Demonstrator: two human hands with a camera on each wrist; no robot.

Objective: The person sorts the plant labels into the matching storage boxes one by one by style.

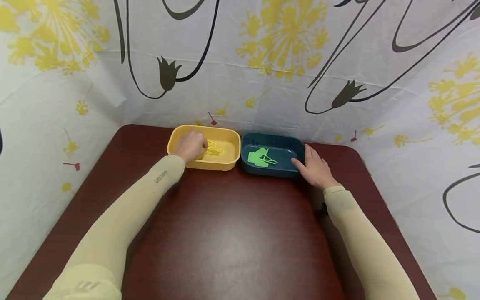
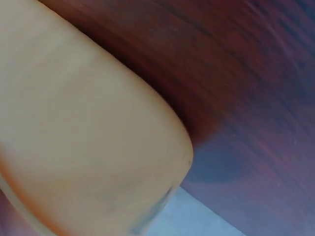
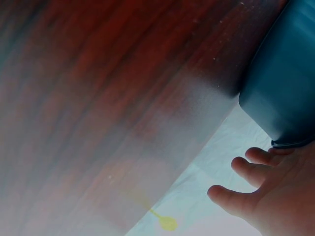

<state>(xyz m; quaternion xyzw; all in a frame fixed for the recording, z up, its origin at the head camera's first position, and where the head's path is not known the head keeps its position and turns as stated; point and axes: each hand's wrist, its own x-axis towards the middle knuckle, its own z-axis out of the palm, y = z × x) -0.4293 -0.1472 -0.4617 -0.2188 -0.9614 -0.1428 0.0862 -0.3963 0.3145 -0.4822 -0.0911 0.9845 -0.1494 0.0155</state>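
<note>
My left hand (image 1: 190, 146) reaches down into the yellow bin (image 1: 231, 166) at the back of the table, its fingers bent. Yellow flat pieces (image 1: 215, 152) lie just beside and under it; whether the fingers hold one is hidden. The left wrist view shows only the bin's outer wall (image 2: 98, 113) and the tabletop. On the right, a dark teal bin (image 1: 277, 170) holds several bright green flat pieces (image 1: 258, 157). My right hand (image 1: 316, 168) rests at its right end, thumb over the rim. In the right wrist view the fingers (image 3: 248, 172) are extended and spread along the bin's outside.
Both bins stand side by side at the far edge of a dark reddish-brown wooden table (image 1: 232, 233). Behind and around the table hangs a white sheet (image 1: 225, 62) with yellow flowers and dark tulip shapes.
</note>
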